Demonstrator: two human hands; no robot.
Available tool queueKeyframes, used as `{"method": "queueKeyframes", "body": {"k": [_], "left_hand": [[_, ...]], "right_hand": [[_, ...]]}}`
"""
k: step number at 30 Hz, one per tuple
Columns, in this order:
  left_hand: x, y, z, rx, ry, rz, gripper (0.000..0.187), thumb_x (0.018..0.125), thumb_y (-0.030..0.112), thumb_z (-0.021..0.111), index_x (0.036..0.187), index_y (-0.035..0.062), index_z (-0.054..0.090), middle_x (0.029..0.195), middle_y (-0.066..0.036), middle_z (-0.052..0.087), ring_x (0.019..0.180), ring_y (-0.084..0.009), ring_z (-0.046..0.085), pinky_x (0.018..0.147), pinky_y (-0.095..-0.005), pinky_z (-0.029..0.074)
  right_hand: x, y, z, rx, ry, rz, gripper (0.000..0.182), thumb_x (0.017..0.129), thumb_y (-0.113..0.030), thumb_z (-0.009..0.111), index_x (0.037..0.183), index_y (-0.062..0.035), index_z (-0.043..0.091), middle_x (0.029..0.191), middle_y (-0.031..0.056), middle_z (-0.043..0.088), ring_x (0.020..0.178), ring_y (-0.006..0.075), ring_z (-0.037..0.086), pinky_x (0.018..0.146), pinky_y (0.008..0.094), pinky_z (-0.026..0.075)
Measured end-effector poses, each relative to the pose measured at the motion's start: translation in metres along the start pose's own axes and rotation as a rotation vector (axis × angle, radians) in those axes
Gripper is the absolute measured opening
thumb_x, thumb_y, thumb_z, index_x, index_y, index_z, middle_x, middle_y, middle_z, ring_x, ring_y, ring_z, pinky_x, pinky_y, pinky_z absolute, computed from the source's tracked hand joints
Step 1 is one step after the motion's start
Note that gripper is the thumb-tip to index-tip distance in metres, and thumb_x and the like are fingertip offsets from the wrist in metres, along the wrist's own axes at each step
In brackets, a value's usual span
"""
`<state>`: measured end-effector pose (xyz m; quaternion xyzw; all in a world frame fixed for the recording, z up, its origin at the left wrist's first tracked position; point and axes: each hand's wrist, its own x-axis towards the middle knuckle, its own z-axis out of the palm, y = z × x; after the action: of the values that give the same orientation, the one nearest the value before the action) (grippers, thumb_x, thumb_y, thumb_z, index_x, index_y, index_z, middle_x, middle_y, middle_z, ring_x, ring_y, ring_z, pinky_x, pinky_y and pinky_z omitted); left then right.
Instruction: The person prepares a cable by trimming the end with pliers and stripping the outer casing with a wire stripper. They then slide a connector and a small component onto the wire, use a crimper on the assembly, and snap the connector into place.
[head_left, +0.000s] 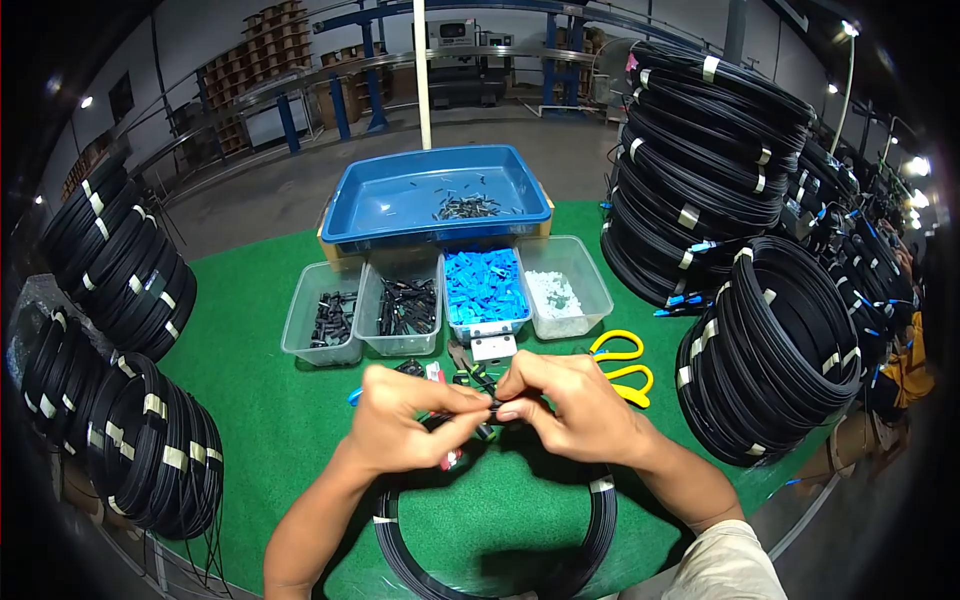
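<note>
My left hand (410, 420) and my right hand (565, 405) meet above the green mat, fingertips pinched together. Between them shows a small black piece (494, 406), mostly covered by the fingers, so its kind cannot be made out. Below lies a coil of black cable (600, 520) bound with pale tape; its far side is hidden by my hands. Just beyond the fingers are pliers (459, 356) and other green-and-black hand tools (481, 378), partly covered. Yellow-handled scissors (632, 382) lie by my right hand.
Clear bins hold black parts (335, 318), more black parts (405, 305), blue connectors (485, 285) and white pieces (555, 293). Behind them stands a blue tray (385, 205) with small dark bits. Stacked cable coils rise at left (125, 260) and right (700, 170).
</note>
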<state>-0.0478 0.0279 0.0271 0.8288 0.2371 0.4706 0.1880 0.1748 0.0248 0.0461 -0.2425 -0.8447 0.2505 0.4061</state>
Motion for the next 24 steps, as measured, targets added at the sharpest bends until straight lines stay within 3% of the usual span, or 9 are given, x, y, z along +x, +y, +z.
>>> {"method": "queueKeyframes", "body": {"k": [3, 6, 8, 10, 12, 18, 20, 22, 24], "left_hand": [[0.002, 0.021, -0.004, -0.497, 0.076, -0.500, 0.018, 0.074, -0.002, 0.080, 0.091, -0.0070, 0.075, 0.082, -0.016, 0.075, 0.072, -0.0120, 0.072, 0.064, -0.0255, 0.059], [0.000, 0.024, 0.002, -0.151, 0.083, -0.239, 0.015, 0.073, -0.003, 0.079, 0.087, -0.0055, 0.075, 0.081, -0.015, 0.075, 0.069, -0.0145, 0.073, 0.062, -0.0271, 0.060], [0.002, 0.026, -0.001, 0.397, -0.013, 0.255, 0.023, 0.068, 0.003, 0.080, 0.089, -0.0008, 0.073, 0.087, -0.011, 0.074, 0.069, -0.0219, 0.073, 0.058, -0.0300, 0.058], [-0.002, 0.015, -0.002, 0.548, -0.145, 0.452, 0.027, 0.069, 0.004, 0.080, 0.095, 0.0015, 0.073, 0.088, -0.008, 0.074, 0.070, -0.0193, 0.072, 0.058, -0.0295, 0.058], [-0.001, 0.009, -0.002, 0.533, -0.164, 0.456, 0.027, 0.069, 0.004, 0.079, 0.095, 0.0030, 0.073, 0.086, -0.008, 0.074, 0.070, -0.0195, 0.072, 0.056, -0.0298, 0.058], [0.000, 0.010, -0.004, -0.429, 0.059, -0.539, 0.012, 0.072, 0.004, 0.082, 0.083, 0.0000, 0.077, 0.076, -0.013, 0.075, 0.060, -0.0134, 0.071, 0.056, -0.0267, 0.057], [0.001, 0.016, 0.001, -0.176, 0.073, -0.337, 0.010, 0.073, 0.003, 0.080, 0.082, -0.0007, 0.077, 0.073, -0.013, 0.074, 0.058, -0.0159, 0.071, 0.055, -0.0275, 0.057], [0.000, 0.011, -0.002, 0.374, -0.141, 0.272, 0.021, 0.072, 0.003, 0.075, 0.092, -0.0020, 0.072, 0.080, -0.011, 0.072, 0.065, -0.0215, 0.071, 0.054, -0.0304, 0.057], [-0.006, 0.002, 0.011, 0.516, -0.160, 0.492, 0.020, 0.074, 0.003, 0.073, 0.093, -0.0022, 0.070, 0.086, -0.011, 0.071, 0.070, -0.0202, 0.071, 0.054, -0.0305, 0.057]], "right_hand": [[0.000, -0.001, 0.004, -0.260, 0.080, -0.302, 0.019, 0.075, 0.004, 0.067, 0.088, 0.0017, 0.054, 0.085, 0.0147, 0.061, 0.073, 0.0320, 0.063, 0.064, 0.0402, 0.050], [-0.002, 0.005, 0.008, -0.480, 0.196, -0.550, 0.015, 0.073, 0.006, 0.070, 0.082, 0.0033, 0.059, 0.090, 0.0139, 0.067, 0.069, 0.0297, 0.067, 0.059, 0.0345, 0.054], [-0.005, 0.012, 0.012, -0.187, 0.119, -0.223, 0.011, 0.075, 0.010, 0.066, 0.079, 0.0037, 0.058, 0.087, 0.0132, 0.068, 0.065, 0.0252, 0.064, 0.058, 0.0318, 0.052], [-0.001, 0.006, 0.000, 0.158, -0.111, 0.322, 0.010, 0.080, 0.012, 0.064, 0.082, 0.0040, 0.059, 0.077, 0.0131, 0.067, 0.072, 0.0168, 0.068, 0.061, 0.0315, 0.052], [0.001, 0.006, -0.007, 0.103, -0.207, 0.345, 0.009, 0.081, 0.011, 0.064, 0.082, 0.0042, 0.058, 0.078, 0.0130, 0.067, 0.070, 0.0201, 0.068, 0.061, 0.0327, 0.053], [0.003, 0.006, 0.009, -0.463, 0.150, -0.483, 0.015, 0.072, 0.009, 0.070, 0.078, 0.0037, 0.058, 0.087, 0.0145, 0.067, 0.068, 0.0295, 0.066, 0.060, 0.0337, 0.054], [0.000, 0.011, 0.016, -0.436, 0.218, -0.537, 0.013, 0.072, 0.013, 0.067, 0.076, 0.0037, 0.058, 0.084, 0.0154, 0.065, 0.066, 0.0266, 0.065, 0.059, 0.0329, 0.052], [-0.005, 0.013, 0.018, 0.061, 0.068, 0.133, 0.013, 0.079, 0.014, 0.063, 0.074, 0.0030, 0.058, 0.080, 0.0126, 0.064, 0.063, 0.0179, 0.061, 0.056, 0.0288, 0.049], [-0.004, 0.025, 0.000, 0.290, -0.213, 0.452, 0.009, 0.087, 0.010, 0.063, 0.082, 0.0028, 0.061, 0.076, 0.0024, 0.064, 0.065, 0.0087, 0.058, 0.059, 0.0256, 0.049]]}}
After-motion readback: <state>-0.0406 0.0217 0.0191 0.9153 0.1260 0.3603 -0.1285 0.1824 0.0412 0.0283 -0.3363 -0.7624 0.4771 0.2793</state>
